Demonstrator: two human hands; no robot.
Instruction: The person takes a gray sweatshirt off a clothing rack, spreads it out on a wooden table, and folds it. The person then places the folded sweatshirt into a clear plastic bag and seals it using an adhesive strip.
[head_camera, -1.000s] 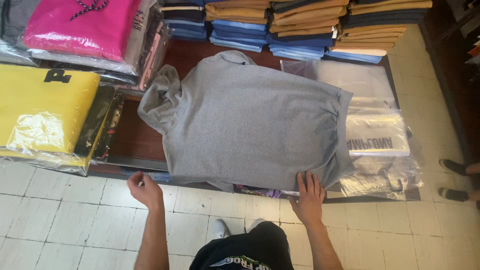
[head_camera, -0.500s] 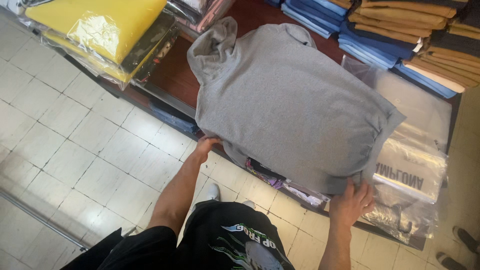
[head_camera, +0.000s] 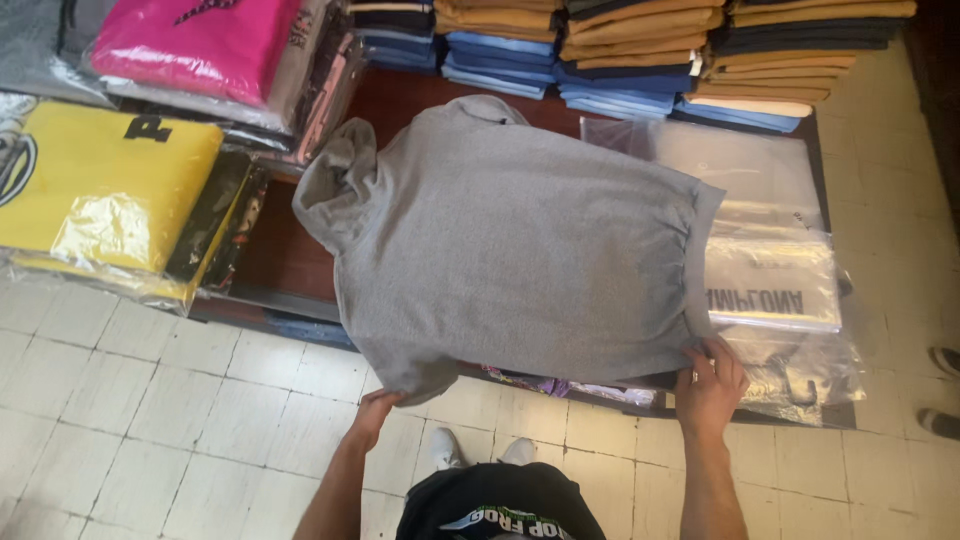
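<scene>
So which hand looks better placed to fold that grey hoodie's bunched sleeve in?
Probably the left hand: it grips the grey hoodie at the near corner on the side of the bunched sleeve. The right hand holds the far hem corner.

A yellow bagged shirt (head_camera: 100, 190) lies at the left, a pink one (head_camera: 195, 40) behind it. Stacks of folded blue and tan clothes (head_camera: 640, 50) line the back. Clear plastic bags (head_camera: 770, 270) sit at the right on the dark wooden table (head_camera: 285, 250).
</scene>
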